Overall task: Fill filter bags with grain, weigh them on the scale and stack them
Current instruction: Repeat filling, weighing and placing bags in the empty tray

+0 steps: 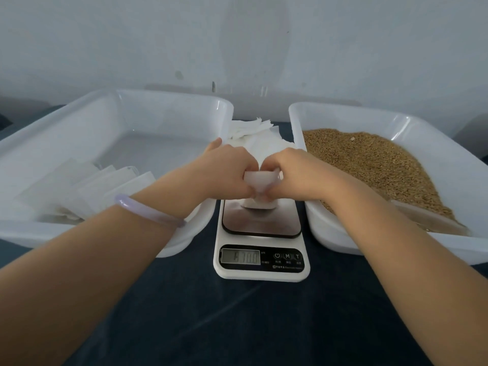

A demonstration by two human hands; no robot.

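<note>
Centrally, a filter bag [260,180] is pinched at its top from either side by the left hand [227,170] and the right hand [295,173], fingers curled. Below the hands, its base is set on the scale [261,260]; the display is too blurred to be read. Left of the left hand, bags [79,188] are stacked in a white tub [79,120]. Right of the right hand, grain [369,159] is heaped in a second tub [396,120].

Dark blue tablecloth [250,326] in front, pale grey wall [237,35] behind, small scuff marks [179,74] on it, lilac bangle [148,211].
</note>
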